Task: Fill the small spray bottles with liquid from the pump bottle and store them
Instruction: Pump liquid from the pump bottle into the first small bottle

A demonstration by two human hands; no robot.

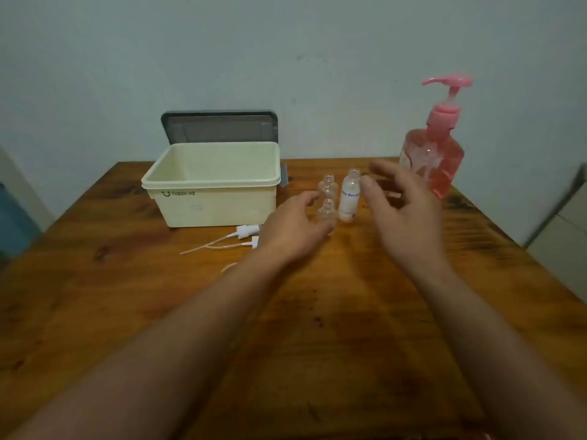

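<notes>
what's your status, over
Left hand at nearest small bottle, grip unclear; right hand open. All three uncapped; pump bottle upright. Nothing in the way.

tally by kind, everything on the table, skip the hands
Small bottles, uncapped: 3
Pink pump bottle: 1
Spray tops with tubes: 2
Cream storage box: 1
Grey lid: 1
Total: 8
Not counted: a faint tube end beside the left forearm, perhaps from a third spray top.

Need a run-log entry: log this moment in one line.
left hand at near small bottle | right hand hovers | spray heads off
</notes>
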